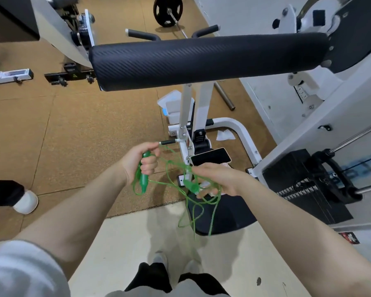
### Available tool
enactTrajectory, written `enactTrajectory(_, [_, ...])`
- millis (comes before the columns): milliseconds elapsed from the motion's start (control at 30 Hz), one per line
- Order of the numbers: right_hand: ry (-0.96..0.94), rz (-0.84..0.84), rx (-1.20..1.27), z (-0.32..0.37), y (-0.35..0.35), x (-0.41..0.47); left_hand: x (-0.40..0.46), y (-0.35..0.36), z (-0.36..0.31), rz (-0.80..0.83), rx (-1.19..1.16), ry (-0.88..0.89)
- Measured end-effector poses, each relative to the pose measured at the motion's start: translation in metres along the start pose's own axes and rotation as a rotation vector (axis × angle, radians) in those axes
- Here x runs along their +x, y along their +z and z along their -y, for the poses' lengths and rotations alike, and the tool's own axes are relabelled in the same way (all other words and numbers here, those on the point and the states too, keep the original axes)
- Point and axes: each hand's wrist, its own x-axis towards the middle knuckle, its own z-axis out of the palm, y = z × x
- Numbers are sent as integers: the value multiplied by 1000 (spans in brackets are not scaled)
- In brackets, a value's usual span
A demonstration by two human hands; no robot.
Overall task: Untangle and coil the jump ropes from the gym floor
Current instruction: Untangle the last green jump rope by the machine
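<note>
Standing over a gym machine, a person holds a tangled green jump rope [180,185] in both hands at the middle of the view. The left hand [140,162] has its fingers [149,166] curled tightly round one green handle [145,176], which points down toward 6 o'clock below the fist. The right hand [217,179], at 3 o'clock from the left one, grips the second green handle [191,185] loosely, with fingers bent round it and strands of the cord; how firmly they close is hard to tell because of blur. Thin green cord runs between the two hands in several crossing loops, and more loops hang below the right hand toward 6 o'clock, in front of a black seat pad [223,217]. None of the rope touches the floor.

At 12 o'clock a long black padded roller [208,61] spans the machine. A dark phone [210,156] lies just above the right hand, at 1 o'clock from it. A black weight stack [304,189] stands at 3 o'clock. A weight plate on a bar [167,10] rests on the brown rubber floor [73,125] at the far 12 o'clock edge. Another person's white shoe [26,202] shows at 9 o'clock.
</note>
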Motion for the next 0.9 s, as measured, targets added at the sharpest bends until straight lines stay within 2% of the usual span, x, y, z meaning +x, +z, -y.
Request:
enactTrajectory(67, [-46,-57,-247,-4,-4,0,4,-4,6,-176,34,97])
enactTrajectory(167, [-203,-130,-391,-4,-9,9,10,-12,16,-438,164,171])
enactTrajectory(233, [-254,-136,-457,1,-7,12,14,-16,21,-569,237,155])
enactTrajectory(333, [-287,-150,-416,10,-3,17,21,-25,18,-680,357,66])
enactTrajectory(400, [-266,-123,-269,20,2,21,27,-30,10,-687,509,0])
enactTrajectory(500, [-142,32,-13,38,13,22,35,-34,-2,-623,952,-152])
enactTrajectory(567, [-138,114,-16,51,21,23,38,-36,-8,-510,1122,-75])
enactTrajectory(600, [-145,150,-50,57,26,23,38,-36,-13,-393,1139,8])
enactTrajectory(667, [-152,153,-99,67,33,28,32,-35,-24,-92,992,177])
enactTrajectory(700, [-159,125,-103,70,36,31,28,-33,-29,57,917,194])
enactTrajectory(767, [-202,40,-117,74,41,37,23,-35,-34,250,850,110])
enactTrajectory(833, [-229,-145,-170,74,41,42,25,-45,-36,315,887,28])
enactTrajectory(900, [-226,-372,-365,71,40,46,27,-56,-37,304,1044,34])
